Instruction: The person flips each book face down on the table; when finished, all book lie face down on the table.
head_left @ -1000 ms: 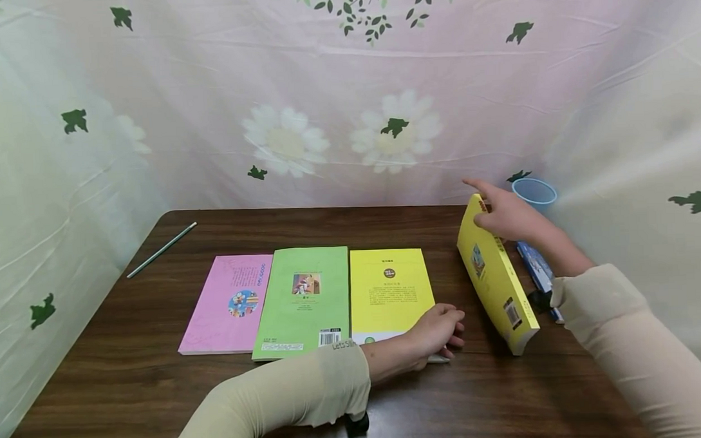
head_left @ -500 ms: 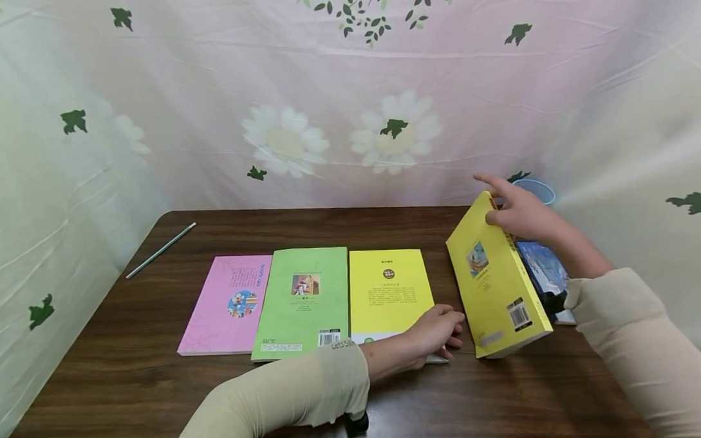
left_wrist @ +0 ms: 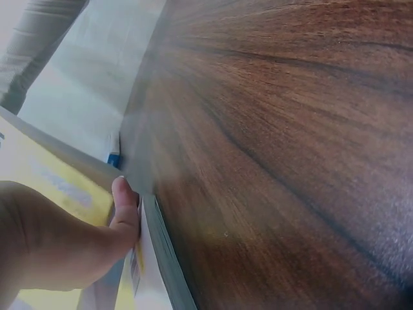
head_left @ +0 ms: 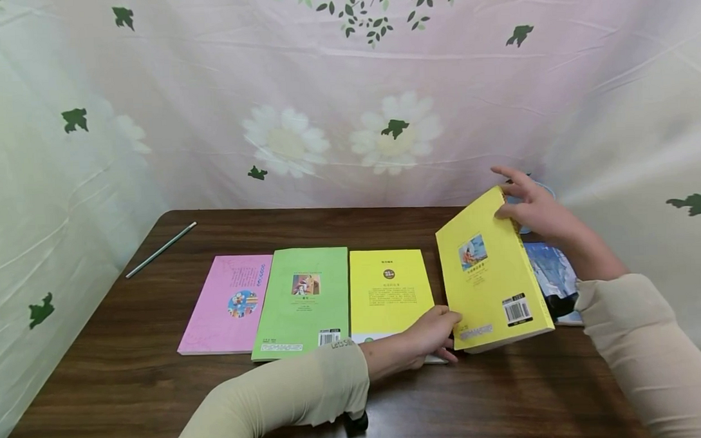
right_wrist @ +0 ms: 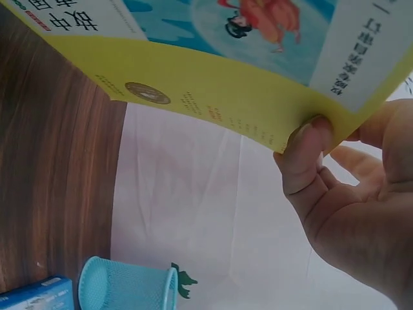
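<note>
Three books lie face down side by side: a pink book [head_left: 228,307], a green book [head_left: 304,304] and a flat yellow book [head_left: 387,285]. My left hand [head_left: 430,335] rests at the flat yellow book's lower right corner, its thumb at the near corner of a second, raised yellow book [head_left: 492,278]. In the left wrist view, the left thumb points along the books' edges; the other fingers are mostly hidden. By its top corner, my right hand [head_left: 538,206] pinches the raised yellow book, which leans with its barcode side facing me. Its illustrated cover shows in the right wrist view.
A blue book [head_left: 552,276] lies on the right, partly hidden behind the raised yellow book and right arm. Behind it stands a light blue mesh cup [right_wrist: 126,284]. A thin pencil-like stick [head_left: 161,250] lies at the table's left. Printed curtains [head_left: 335,116] enclose the table.
The raised yellow book has turned from nearly edge-on to showing its back cover, its near corner swinging left to my left hand. My right hand has shifted right and slightly up.
</note>
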`<control>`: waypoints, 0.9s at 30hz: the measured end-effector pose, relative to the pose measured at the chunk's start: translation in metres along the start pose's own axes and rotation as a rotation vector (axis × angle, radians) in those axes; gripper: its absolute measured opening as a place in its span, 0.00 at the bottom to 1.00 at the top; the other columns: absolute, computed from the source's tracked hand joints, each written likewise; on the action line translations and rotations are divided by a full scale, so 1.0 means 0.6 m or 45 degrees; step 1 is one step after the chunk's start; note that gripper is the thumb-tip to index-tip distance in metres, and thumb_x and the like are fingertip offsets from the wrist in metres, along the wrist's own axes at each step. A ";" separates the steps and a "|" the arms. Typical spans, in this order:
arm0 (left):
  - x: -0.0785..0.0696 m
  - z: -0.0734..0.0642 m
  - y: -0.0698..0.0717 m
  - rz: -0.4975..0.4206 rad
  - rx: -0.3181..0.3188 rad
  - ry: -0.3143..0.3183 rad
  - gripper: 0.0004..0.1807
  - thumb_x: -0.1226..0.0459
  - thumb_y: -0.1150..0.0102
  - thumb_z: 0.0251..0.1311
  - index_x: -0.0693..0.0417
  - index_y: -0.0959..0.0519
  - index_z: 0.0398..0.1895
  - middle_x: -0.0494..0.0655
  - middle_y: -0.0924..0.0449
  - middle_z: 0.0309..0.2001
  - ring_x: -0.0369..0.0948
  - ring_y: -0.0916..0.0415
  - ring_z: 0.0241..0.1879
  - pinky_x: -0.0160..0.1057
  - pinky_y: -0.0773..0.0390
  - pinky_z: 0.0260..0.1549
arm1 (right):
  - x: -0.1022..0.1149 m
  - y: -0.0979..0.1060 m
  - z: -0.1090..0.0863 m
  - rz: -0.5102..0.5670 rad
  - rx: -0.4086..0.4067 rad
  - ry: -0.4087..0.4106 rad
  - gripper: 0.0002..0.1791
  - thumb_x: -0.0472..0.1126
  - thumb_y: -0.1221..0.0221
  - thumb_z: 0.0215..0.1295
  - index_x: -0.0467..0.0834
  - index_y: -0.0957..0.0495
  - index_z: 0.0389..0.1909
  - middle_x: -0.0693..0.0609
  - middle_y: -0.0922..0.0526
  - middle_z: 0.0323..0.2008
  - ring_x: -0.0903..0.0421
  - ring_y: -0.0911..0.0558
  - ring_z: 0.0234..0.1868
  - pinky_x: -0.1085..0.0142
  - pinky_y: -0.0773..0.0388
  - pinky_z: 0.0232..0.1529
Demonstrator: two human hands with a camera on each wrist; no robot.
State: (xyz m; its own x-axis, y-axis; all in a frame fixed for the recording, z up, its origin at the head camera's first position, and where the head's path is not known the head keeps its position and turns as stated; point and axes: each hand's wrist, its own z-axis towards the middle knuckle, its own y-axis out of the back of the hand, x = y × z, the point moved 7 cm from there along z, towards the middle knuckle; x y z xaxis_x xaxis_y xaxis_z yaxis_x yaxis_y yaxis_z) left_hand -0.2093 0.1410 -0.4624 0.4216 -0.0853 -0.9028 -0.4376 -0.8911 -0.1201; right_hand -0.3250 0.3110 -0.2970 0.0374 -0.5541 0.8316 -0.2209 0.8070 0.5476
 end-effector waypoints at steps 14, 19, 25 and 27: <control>0.002 -0.002 -0.001 -0.109 0.041 0.030 0.09 0.61 0.56 0.73 0.54 0.30 0.51 0.50 0.20 0.38 0.48 0.14 0.33 0.29 0.25 0.13 | -0.026 0.025 -0.002 0.253 -0.038 -0.046 0.45 0.37 0.48 0.75 0.72 0.62 0.78 0.47 0.43 0.70 0.59 0.14 0.42 0.57 0.13 0.39; -0.001 -0.008 0.006 -0.085 -0.003 0.008 0.11 0.61 0.50 0.72 0.54 0.31 0.53 0.49 0.21 0.38 0.40 0.17 0.27 0.28 0.27 0.12 | -0.032 0.030 0.000 0.267 -0.037 -0.034 0.45 0.35 0.48 0.75 0.68 0.62 0.79 0.53 0.36 0.62 0.60 0.15 0.42 0.61 0.13 0.37; -0.003 -0.011 0.016 -0.058 -0.089 -0.061 0.18 0.62 0.45 0.68 0.55 0.32 0.58 0.48 0.21 0.46 0.38 0.18 0.26 0.30 0.28 0.16 | -0.040 0.035 0.001 0.240 -0.023 -0.011 0.45 0.34 0.48 0.75 0.64 0.62 0.80 0.54 0.32 0.58 0.62 0.16 0.42 0.66 0.14 0.36; -0.005 -0.013 0.020 -0.045 -0.116 -0.077 0.19 0.62 0.44 0.67 0.54 0.33 0.59 0.47 0.22 0.47 0.37 0.18 0.25 0.30 0.29 0.18 | -0.043 0.036 0.000 0.232 -0.020 -0.001 0.44 0.34 0.48 0.75 0.63 0.62 0.80 0.53 0.31 0.57 0.62 0.16 0.42 0.66 0.15 0.36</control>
State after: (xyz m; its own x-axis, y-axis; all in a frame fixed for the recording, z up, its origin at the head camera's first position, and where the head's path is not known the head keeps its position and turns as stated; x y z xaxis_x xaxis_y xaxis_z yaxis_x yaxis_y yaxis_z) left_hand -0.2095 0.1271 -0.4582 0.3853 -0.0288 -0.9223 -0.3482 -0.9302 -0.1164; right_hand -0.3308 0.3428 -0.3067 -0.0025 -0.3985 0.9171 -0.2084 0.8972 0.3893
